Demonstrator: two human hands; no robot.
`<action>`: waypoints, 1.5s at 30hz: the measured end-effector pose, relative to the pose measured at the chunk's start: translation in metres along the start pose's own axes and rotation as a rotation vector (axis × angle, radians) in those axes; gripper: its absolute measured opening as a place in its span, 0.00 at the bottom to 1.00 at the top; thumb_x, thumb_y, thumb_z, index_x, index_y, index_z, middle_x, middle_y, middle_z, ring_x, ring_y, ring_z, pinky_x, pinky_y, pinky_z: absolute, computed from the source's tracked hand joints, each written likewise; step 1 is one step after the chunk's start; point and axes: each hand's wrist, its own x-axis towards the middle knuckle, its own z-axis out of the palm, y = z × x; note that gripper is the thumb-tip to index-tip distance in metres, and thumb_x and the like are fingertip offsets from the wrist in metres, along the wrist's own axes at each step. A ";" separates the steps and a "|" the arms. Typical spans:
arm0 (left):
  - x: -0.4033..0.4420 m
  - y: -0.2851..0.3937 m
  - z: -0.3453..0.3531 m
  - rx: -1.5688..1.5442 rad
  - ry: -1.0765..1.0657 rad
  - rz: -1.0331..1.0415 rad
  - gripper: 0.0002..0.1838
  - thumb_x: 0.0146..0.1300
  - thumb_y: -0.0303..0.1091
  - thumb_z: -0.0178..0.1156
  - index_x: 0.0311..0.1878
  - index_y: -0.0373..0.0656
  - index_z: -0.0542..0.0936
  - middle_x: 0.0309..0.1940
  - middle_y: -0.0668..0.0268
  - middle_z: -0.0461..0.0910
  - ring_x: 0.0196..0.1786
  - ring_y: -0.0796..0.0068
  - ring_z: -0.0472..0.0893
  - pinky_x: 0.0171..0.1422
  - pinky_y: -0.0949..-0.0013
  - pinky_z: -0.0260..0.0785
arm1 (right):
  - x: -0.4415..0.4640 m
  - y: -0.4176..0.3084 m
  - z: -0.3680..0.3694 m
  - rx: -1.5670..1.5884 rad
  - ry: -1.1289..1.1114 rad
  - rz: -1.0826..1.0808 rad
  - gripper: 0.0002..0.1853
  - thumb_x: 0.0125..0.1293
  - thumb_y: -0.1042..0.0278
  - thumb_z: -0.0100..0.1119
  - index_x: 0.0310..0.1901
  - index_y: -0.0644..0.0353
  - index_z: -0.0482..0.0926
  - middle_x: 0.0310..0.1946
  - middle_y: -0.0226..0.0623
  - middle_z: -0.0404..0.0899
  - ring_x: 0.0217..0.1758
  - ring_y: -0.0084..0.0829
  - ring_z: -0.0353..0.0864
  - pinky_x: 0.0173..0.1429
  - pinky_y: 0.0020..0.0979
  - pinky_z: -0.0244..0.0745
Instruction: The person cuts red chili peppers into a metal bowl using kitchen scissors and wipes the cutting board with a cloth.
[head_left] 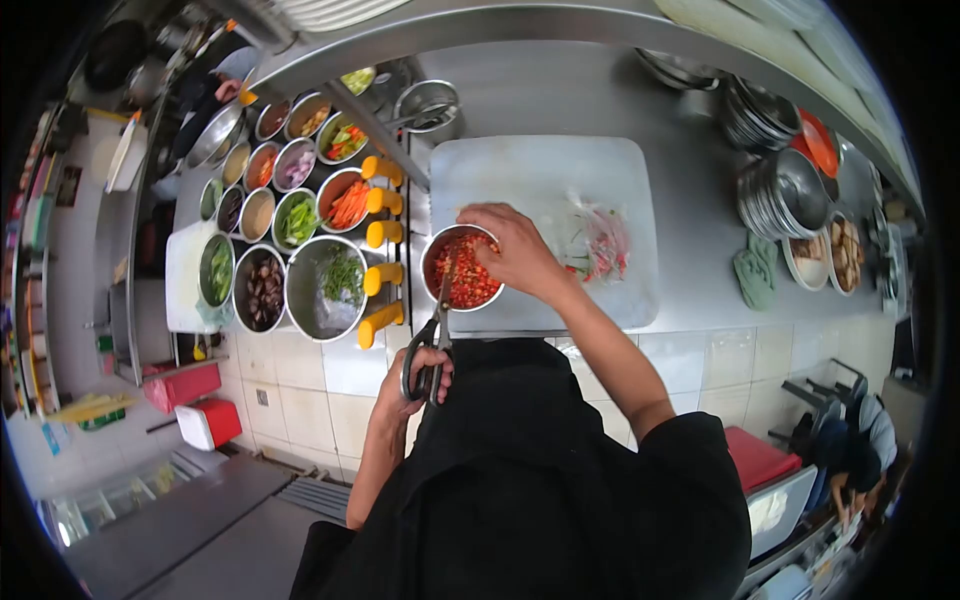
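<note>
A round metal bowl (pixel 428 285) of chopped red chillies (pixel 472 285) sits at the left edge of a white cutting board (pixel 540 160). Black-handled scissors (pixel 440 330) point into the bowl, their blades among the chillies. Below the bowl, my left hand (pixel 425 372) is closed around the scissor handles. My right hand (pixel 512 245) rests over the bowl's right rim, its fingers bent toward the chillies; whatever its fingertips hold is hidden. To the right on the board lies a clear plastic bag (pixel 603 240) with red and green chillies in it.
Several metal containers of cut vegetables (pixel 298 220) stand at the left, beside yellow-capped bottles (pixel 383 235). A metal pot (pixel 428 105) is behind the board. Stacked metal bowls (pixel 780 195) and a green cloth (pixel 755 272) lie right. Other people (pixel 865 450) are at the far right and upper left.
</note>
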 end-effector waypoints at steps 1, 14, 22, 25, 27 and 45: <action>0.000 0.000 -0.003 0.004 -0.005 0.000 0.15 0.54 0.40 0.61 0.29 0.33 0.78 0.17 0.60 0.76 0.16 0.70 0.76 0.18 0.69 0.71 | -0.005 0.000 -0.001 -0.169 0.100 -0.086 0.17 0.53 0.77 0.59 0.47 0.63 0.77 0.44 0.42 0.78 0.50 0.44 0.76 0.58 0.39 0.70; -0.004 0.004 -0.024 0.103 -0.077 0.068 0.16 0.54 0.40 0.59 0.29 0.32 0.78 0.18 0.58 0.76 0.15 0.70 0.75 0.18 0.72 0.69 | -0.097 0.089 -0.111 -0.825 0.834 0.371 0.21 0.54 0.70 0.64 0.51 0.55 0.77 0.54 0.47 0.72 0.58 0.50 0.67 0.59 0.47 0.63; -0.010 0.000 -0.027 0.127 -0.054 0.081 0.16 0.52 0.38 0.60 0.28 0.31 0.77 0.17 0.59 0.76 0.14 0.69 0.75 0.17 0.69 0.70 | -0.232 0.185 -0.293 -1.106 0.627 1.320 0.42 0.46 0.32 0.64 0.64 0.37 0.68 0.71 0.50 0.51 0.70 0.65 0.51 0.61 0.65 0.60; -0.012 0.002 -0.021 0.133 -0.039 0.095 0.15 0.52 0.38 0.60 0.28 0.31 0.77 0.17 0.59 0.76 0.15 0.69 0.75 0.18 0.69 0.70 | -0.237 0.183 -0.314 -0.979 0.556 1.284 0.33 0.49 0.40 0.65 0.57 0.44 0.74 0.66 0.48 0.63 0.64 0.57 0.64 0.59 0.57 0.66; -0.010 -0.001 -0.017 0.111 -0.058 0.108 0.15 0.52 0.38 0.61 0.28 0.31 0.77 0.17 0.59 0.76 0.16 0.69 0.75 0.18 0.69 0.69 | -0.252 0.203 -0.316 -0.965 0.655 0.991 0.25 0.46 0.50 0.68 0.45 0.54 0.79 0.44 0.45 0.79 0.43 0.43 0.79 0.51 0.36 0.72; -0.010 -0.013 -0.003 0.021 -0.004 0.121 0.13 0.51 0.36 0.64 0.28 0.33 0.78 0.17 0.59 0.77 0.15 0.72 0.76 0.18 0.73 0.70 | 0.093 0.126 -0.006 -0.622 -0.299 0.633 0.27 0.59 0.51 0.56 0.61 0.41 0.70 0.66 0.44 0.60 0.67 0.53 0.57 0.68 0.49 0.59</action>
